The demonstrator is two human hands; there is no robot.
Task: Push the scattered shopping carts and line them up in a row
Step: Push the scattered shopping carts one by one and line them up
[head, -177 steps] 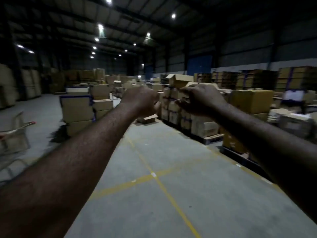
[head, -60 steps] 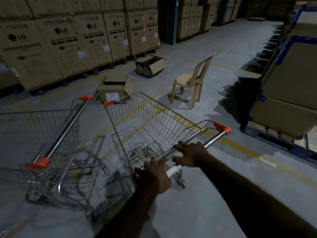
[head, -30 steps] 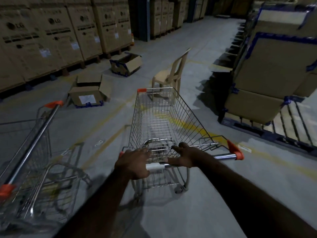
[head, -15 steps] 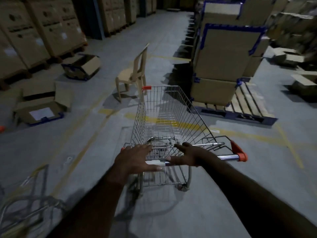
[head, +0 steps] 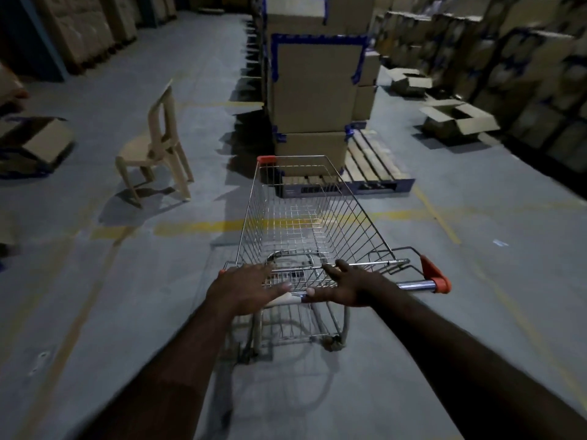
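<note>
Both hands rested flat on the handle of one wire shopping cart (head: 305, 230).

We had our left hand (head: 244, 285) and right hand (head: 352, 285) spread open, palms down, fingers extended over the handle bar (head: 413, 284) rather than curled round it. The cart stood directly ahead of us on the grey floor (head: 476, 249), its nose toward a pallet (head: 374, 173) of stacked cardboard boxes (head: 314, 87). A plastic chair (head: 158, 144) stood apart to the cart's left.
</note>
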